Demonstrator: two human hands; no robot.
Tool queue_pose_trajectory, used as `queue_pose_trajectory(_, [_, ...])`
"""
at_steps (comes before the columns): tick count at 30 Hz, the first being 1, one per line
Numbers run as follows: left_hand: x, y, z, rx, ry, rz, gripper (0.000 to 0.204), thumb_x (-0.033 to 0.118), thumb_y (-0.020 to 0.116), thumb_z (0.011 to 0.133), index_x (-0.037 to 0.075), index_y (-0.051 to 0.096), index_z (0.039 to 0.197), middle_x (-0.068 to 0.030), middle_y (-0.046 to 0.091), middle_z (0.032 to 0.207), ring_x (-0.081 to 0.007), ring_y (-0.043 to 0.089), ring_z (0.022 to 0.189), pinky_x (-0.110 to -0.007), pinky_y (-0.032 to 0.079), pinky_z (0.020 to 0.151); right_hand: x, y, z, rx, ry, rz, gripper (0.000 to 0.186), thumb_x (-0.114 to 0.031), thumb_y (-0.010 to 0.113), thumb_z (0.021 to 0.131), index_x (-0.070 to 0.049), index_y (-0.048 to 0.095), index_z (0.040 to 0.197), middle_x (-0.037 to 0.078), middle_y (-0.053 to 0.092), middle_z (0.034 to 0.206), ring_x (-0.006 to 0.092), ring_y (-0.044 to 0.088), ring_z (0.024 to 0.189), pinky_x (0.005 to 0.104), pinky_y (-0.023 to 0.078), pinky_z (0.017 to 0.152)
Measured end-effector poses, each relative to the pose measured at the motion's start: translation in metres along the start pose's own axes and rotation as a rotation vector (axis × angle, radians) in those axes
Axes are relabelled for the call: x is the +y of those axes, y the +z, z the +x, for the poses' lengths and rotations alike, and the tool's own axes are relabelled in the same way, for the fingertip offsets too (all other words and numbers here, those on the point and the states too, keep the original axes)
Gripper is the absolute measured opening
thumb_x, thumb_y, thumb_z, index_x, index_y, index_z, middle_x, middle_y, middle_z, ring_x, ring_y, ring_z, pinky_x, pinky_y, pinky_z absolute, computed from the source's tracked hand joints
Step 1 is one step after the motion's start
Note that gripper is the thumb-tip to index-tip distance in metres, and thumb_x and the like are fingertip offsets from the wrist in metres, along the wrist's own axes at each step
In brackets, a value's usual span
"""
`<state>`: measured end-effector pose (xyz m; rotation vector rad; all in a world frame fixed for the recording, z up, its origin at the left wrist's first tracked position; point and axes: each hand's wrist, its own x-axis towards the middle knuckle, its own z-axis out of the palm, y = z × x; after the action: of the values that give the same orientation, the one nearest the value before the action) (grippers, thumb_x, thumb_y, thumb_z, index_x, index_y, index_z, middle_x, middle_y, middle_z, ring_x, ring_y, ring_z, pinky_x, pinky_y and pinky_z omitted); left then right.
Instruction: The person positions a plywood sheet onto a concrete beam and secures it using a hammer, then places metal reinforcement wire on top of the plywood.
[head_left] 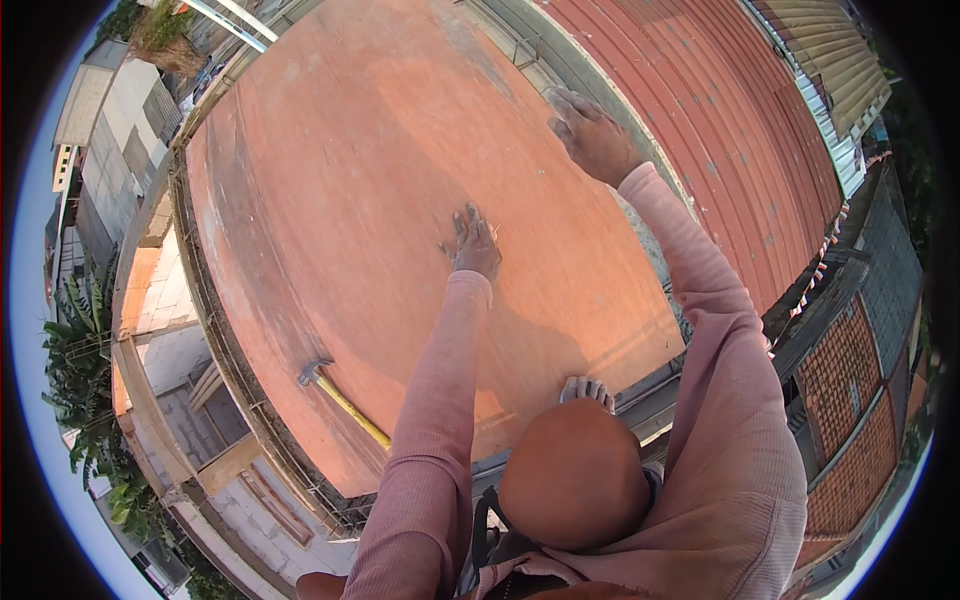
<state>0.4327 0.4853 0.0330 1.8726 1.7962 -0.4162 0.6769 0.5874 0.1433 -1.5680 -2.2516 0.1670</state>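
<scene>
While the person crouches at the near edge of a large reddish plywood sheet (350,190), both arms in pink sleeves reach out over it. The left hand (473,243) lies flat on the board near its middle, fingers spread and holding nothing. The right hand (590,135) rests farther out at the sheet's right edge, also open, its fingers at or over the rim beside a grey concrete strip (570,60); whether they curl around the edge cannot be told. A hammer (340,398) with a yellow handle lies on the sheet near its lower left edge, apart from both hands. Its long axis runs diagonally, the metal head up and to the left, the handle end pointing down and right toward the person's body. It lies to the left of and nearer than the left hand, which is the closer of the two; the right hand is well apart from it. A bare foot (586,390) shows at the sheet's near edge, and corrugated red roofing (740,120) spreads beyond on the right
</scene>
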Motion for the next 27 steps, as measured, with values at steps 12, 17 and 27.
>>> queue_pose_trajectory(12, [-0.004,0.019,-0.026,0.196,0.044,-0.173,0.012,0.011,0.044,0.099,0.009,0.045,0.110,-0.0159,0.009,0.165,-0.0396,0.007,0.152,-0.080,0.014,0.108,0.004,0.191,0.216,-0.265,0.179,-0.193,0.057,-0.037,0.035,0.104,-0.006,0.034,0.151,0.010,0.030,0.160,0.0251,0.026,0.149,0.0398,0.021,0.122])
queue_pose_trajectory(17, [-0.033,0.013,-0.024,0.322,0.095,-0.126,0.020,0.011,0.044,0.099,0.008,0.047,0.118,-0.0158,0.012,0.164,-0.0408,0.009,0.151,-0.079,0.014,0.108,0.015,0.206,0.239,-0.340,0.199,-0.148,0.056,-0.036,0.033,0.104,-0.006,0.035,0.151,0.010,0.030,0.160,0.0258,0.026,0.148,0.0377,0.023,0.121])
queue_pose_trajectory(27, [-0.082,0.005,-0.035,0.238,-0.249,-0.228,0.028,0.009,0.050,0.096,0.012,0.040,0.121,-0.0134,0.003,0.166,-0.0430,0.007,0.151,-0.084,0.014,0.102,0.020,0.195,0.227,-0.330,0.159,-0.163,0.054,-0.035,0.029,0.105,-0.017,0.027,0.156,0.001,0.019,0.165,0.0193,0.019,0.151,0.0414,0.031,0.119])
